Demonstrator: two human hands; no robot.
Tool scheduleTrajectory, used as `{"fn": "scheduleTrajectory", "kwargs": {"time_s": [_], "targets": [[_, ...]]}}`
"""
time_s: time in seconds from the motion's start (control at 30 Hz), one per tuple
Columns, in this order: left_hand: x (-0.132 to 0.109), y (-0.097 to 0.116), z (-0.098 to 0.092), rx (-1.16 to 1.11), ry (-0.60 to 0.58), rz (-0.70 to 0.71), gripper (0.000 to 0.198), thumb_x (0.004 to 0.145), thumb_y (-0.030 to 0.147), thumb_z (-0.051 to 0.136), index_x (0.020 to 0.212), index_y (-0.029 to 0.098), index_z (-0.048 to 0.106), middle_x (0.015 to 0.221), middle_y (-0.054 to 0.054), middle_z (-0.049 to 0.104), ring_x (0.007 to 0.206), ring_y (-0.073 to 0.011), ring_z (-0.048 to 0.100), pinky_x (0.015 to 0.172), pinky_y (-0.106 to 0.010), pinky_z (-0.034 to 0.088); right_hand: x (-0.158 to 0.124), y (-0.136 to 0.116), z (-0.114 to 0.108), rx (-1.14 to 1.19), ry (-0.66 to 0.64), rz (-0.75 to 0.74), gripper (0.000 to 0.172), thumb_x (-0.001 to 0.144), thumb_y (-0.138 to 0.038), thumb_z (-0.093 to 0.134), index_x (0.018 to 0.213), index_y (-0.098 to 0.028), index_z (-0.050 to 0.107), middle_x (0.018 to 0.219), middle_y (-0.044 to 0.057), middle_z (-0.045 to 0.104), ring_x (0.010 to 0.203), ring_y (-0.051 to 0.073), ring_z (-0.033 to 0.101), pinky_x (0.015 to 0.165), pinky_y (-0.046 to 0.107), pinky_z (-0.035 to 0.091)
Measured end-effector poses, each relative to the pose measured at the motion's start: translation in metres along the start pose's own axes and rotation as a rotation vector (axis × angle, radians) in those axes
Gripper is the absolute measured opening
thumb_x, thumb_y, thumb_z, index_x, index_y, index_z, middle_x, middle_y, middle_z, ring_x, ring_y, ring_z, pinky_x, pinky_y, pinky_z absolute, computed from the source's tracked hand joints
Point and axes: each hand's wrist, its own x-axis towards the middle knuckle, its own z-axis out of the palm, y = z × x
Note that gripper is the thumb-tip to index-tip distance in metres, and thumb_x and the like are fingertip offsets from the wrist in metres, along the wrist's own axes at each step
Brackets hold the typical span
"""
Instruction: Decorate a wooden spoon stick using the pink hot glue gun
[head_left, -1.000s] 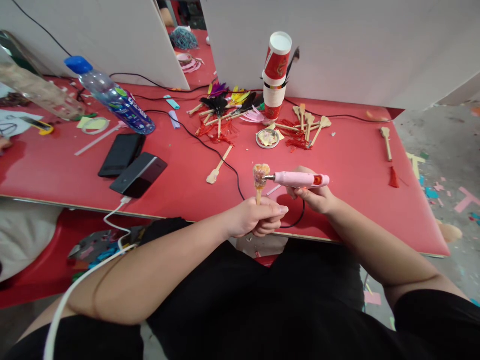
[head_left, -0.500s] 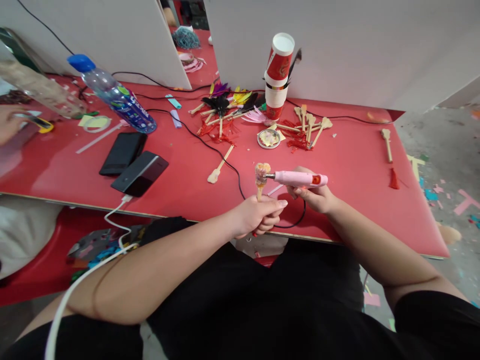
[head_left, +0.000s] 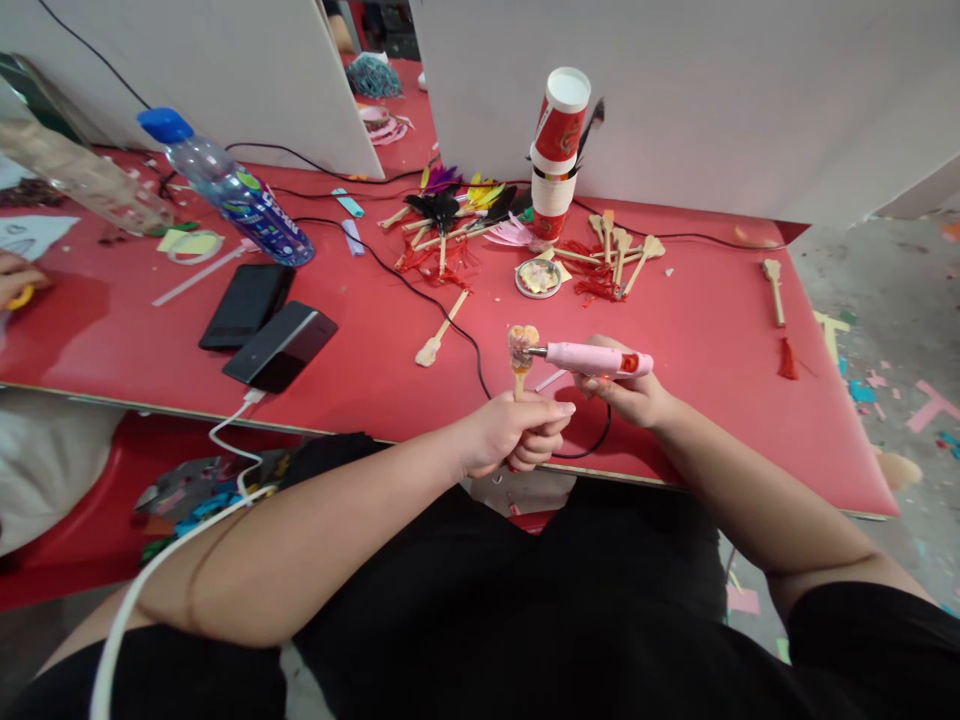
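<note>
My left hand (head_left: 517, 432) is closed round the stem of a small wooden stick (head_left: 520, 358), held upright over the near edge of the red table (head_left: 697, 330). The stick's heart-shaped head is covered with pinkish material. My right hand (head_left: 628, 392) grips a pink glue pen (head_left: 596, 359), held level, with its metal tip touching the stick's head from the right. A black cord (head_left: 442, 310) runs from the pen across the table.
Loose wooden sticks (head_left: 619, 250), feathers (head_left: 450, 205) and red tassels lie at the back near stacked paper cups (head_left: 556, 150). A small dish (head_left: 538, 277), a water bottle (head_left: 229, 195), a phone (head_left: 244, 305) and a power bank (head_left: 279, 346) are on the left. Another person's hand (head_left: 16, 282) is at the far left edge.
My hands, stick and glue pen have barely shifted. The other person's hand at the far left has moved lower, and the yellow item that lay there is gone from the table.
</note>
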Motion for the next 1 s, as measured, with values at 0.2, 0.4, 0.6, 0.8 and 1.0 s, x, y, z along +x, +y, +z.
{"fn": "scheduleTrajectory", "kwargs": {"time_s": [0.2, 0.4, 0.6, 0.8, 1.0], "targets": [[-0.004, 0.0, -0.005, -0.122, -0.278, -0.032, 0.06, 0.1, 0.052, 0.075, 0.067, 0.023, 0.034, 0.056, 0.011, 0.021, 0.046, -0.004, 0.013, 0.043, -0.015, 0.014, 0.001, -0.005, -0.008, -0.314, -0.018, -0.051, 0.014, 0.11, -0.037, 0.074, 0.111, -0.023, 0.072, 0.084, 0.0, 0.07, 0.064, 0.015, 0.058, 0.06, 0.03, 0.048], [-0.008, 0.003, -0.005, -0.303, -0.356, -0.112, 0.051, 0.094, 0.036, 0.068, 0.061, 0.024, 0.03, 0.054, 0.01, 0.016, 0.046, -0.0057, 0.009, 0.042, -0.016, 0.011, 0.002, -0.005, -0.015, -0.57, -0.045, -0.198, 0.029, 0.114, -0.046, 0.062, 0.107, -0.021, 0.076, 0.076, 0.0, 0.062, 0.062, 0.015, 0.054, 0.059, 0.03, 0.039], [-0.009, 0.008, -0.005, -0.404, -0.33, -0.158, 0.042, 0.082, 0.028, 0.064, 0.058, 0.024, 0.03, 0.053, 0.01, 0.015, 0.046, -0.0056, 0.005, 0.042, -0.017, 0.007, 0.004, -0.021, -0.012, -0.853, 0.014, -0.206, 0.047, 0.116, -0.059, 0.064, 0.106, -0.02, 0.088, 0.071, 0.001, 0.057, 0.064, 0.017, 0.05, 0.061, 0.035, 0.031], [-0.011, 0.012, -0.006, -0.377, -0.255, -0.135, 0.041, 0.078, 0.03, 0.064, 0.055, 0.024, 0.03, 0.052, 0.009, 0.017, 0.045, -0.0055, 0.009, 0.041, -0.017, 0.012, 0.003, -0.025, -0.012, -0.834, 0.099, -0.225, 0.048, 0.118, -0.057, 0.061, 0.106, -0.021, 0.091, 0.067, 0.002, 0.06, 0.06, 0.016, 0.051, 0.061, 0.035, 0.033], [-0.013, 0.016, -0.012, -0.27, -0.198, -0.018, 0.042, 0.073, 0.033, 0.066, 0.053, 0.025, 0.031, 0.05, 0.008, 0.019, 0.043, -0.0055, 0.011, 0.04, -0.017, 0.013, 0.001, -0.016, -0.011, -0.606, 0.251, -0.121, 0.045, 0.11, -0.062, 0.07, 0.095, -0.023, 0.085, 0.066, 0.002, 0.065, 0.054, 0.016, 0.053, 0.054, 0.034, 0.039]]}}
